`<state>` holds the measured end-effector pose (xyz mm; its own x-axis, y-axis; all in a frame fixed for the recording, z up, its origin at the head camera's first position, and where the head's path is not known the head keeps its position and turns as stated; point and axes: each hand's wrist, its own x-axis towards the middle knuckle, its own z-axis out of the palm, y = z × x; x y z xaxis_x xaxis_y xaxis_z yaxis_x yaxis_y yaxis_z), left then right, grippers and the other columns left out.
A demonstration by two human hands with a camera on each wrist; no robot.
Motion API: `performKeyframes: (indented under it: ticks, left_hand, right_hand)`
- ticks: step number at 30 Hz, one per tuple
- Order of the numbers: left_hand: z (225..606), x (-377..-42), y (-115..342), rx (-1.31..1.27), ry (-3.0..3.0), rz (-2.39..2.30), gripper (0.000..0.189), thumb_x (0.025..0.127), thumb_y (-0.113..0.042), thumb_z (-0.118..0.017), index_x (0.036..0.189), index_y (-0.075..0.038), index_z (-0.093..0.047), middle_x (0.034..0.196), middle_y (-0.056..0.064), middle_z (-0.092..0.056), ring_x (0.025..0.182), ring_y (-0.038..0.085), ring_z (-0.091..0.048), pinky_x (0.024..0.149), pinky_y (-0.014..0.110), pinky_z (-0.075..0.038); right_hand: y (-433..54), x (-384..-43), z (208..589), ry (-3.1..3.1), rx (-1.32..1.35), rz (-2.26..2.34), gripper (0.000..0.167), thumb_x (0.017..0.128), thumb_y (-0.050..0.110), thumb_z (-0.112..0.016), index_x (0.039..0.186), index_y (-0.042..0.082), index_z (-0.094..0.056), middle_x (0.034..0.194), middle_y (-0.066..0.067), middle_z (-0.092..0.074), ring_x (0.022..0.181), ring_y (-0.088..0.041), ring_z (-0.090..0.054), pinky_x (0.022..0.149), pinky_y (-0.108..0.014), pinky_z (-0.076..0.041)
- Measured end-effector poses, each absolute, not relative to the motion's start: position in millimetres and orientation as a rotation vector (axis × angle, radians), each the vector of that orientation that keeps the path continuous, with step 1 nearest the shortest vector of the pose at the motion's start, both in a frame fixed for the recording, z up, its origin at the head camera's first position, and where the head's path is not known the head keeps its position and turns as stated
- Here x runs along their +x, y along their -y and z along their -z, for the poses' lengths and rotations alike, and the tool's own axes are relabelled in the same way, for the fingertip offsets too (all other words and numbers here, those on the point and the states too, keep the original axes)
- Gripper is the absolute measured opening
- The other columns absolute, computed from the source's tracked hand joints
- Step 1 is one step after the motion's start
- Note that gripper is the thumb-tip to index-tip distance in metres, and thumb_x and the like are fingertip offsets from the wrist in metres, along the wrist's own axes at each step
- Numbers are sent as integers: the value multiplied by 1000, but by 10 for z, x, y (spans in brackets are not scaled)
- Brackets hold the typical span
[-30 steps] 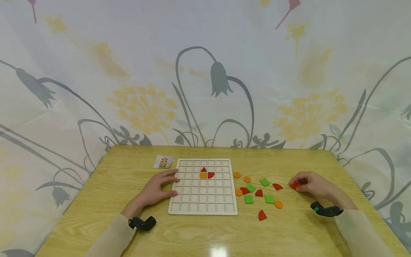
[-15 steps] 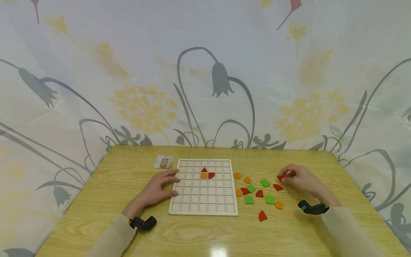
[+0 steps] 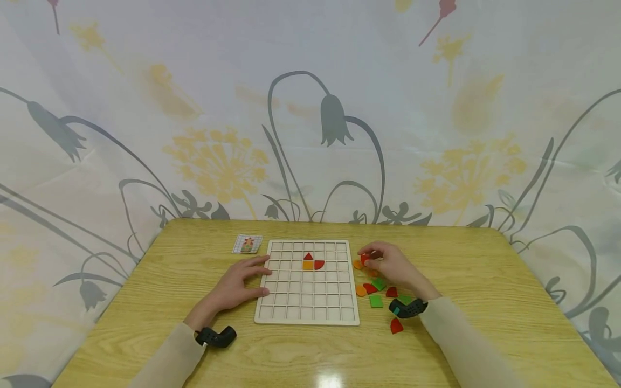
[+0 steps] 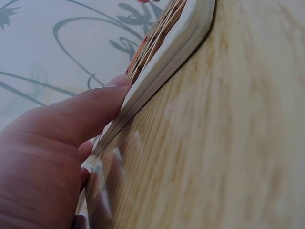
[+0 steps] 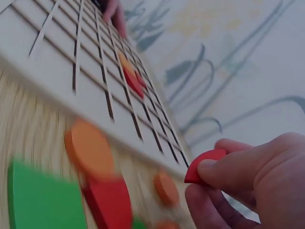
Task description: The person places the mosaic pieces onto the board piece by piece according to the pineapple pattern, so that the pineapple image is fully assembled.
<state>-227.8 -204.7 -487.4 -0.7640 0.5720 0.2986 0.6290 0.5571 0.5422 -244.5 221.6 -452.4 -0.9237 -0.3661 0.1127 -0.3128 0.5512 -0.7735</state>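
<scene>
My right hand (image 3: 392,265) pinches a red quarter-circle tile (image 5: 206,165) between thumb and fingers, off the board's right edge and over the loose tiles. The pale wooden grid board (image 3: 301,302) lies flat on the table. In its cells sit a red triangle (image 3: 308,256), an orange square (image 3: 308,265) and another red quarter-circle (image 3: 318,264). My left hand (image 3: 236,283) rests at the board's left edge, fingers spread and fingertips on the rim. In the left wrist view, the thumb (image 4: 95,107) lies against the board's side.
Loose tiles lie right of the board: orange discs (image 3: 361,290), green squares (image 3: 375,301) and red quarter-circles (image 3: 396,326), some hidden under my right hand and wrist. A small card (image 3: 247,244) with a coloured grid picture lies beyond my left hand. A patterned cloth (image 3: 301,161) hangs behind the wooden table (image 3: 291,358).
My right hand has carried the red quarter-circle tile left from the table's right side, across the loose tiles, to beside the board. My left hand has stayed at the board's edge.
</scene>
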Motion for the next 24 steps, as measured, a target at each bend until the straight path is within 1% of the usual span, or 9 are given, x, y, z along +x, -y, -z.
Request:
performKeyframes:
  ticks: [4, 8, 13, 18, 24]
  left_hand:
    - [4865, -2273, 2042, -1040, 2698, 989, 41, 88, -31, -76, 125, -14, -70, 151, 12, -46, 137, 41, -40, 105, 65, -31]
    - [4861, -2272, 2038, -1037, 2699, 989, 41, 88, -31, -76, 125, -14, -70, 151, 12, -47, 137, 41, -40, 105, 65, -30]
    - [4869, -2280, 2032, -1044, 2691, 988, 40, 88, -30, -76, 124, -13, -70, 150, 12, -47, 136, 41, -41, 105, 65, -31]
    - [4867, -2274, 2035, -1036, 2694, 992, 40, 88, -31, -77, 124, -13, -71, 150, 12, -47, 136, 41, -41, 105, 65, -31]
    - [4859, -2267, 2032, -1028, 2695, 990, 39, 88, -30, -77, 123, -13, -71, 150, 12, -48, 136, 41, -41, 105, 65, -31]
  right_hand:
    - [-1885, -2518, 4564, -2698, -589, 1409, 23, 94, 4, -66, 117, 3, -70, 113, -8, -68, 101, -27, -64, 84, -39, -53]
    - [-1594, -2591, 4616, -2687, -577, 1477, 24, 93, 5, -70, 116, 5, -71, 108, -4, -70, 97, -23, -66, 80, -37, -55]
    - [-1285, -2629, 4668, -2669, -557, 1552, 18, 90, 4, -72, 107, 9, -73, 101, -2, -71, 90, -19, -67, 75, -33, -55]
    - [-1042, -2652, 4728, -2657, -600, 1570, 14, 91, 3, -72, 102, 11, -74, 97, -1, -71, 87, -16, -67, 75, -32, -56]
    - [-843, -2687, 4795, -2713, -695, 1517, 14, 92, 5, -72, 103, 13, -76, 98, 1, -72, 88, -14, -67, 79, -32, -55]
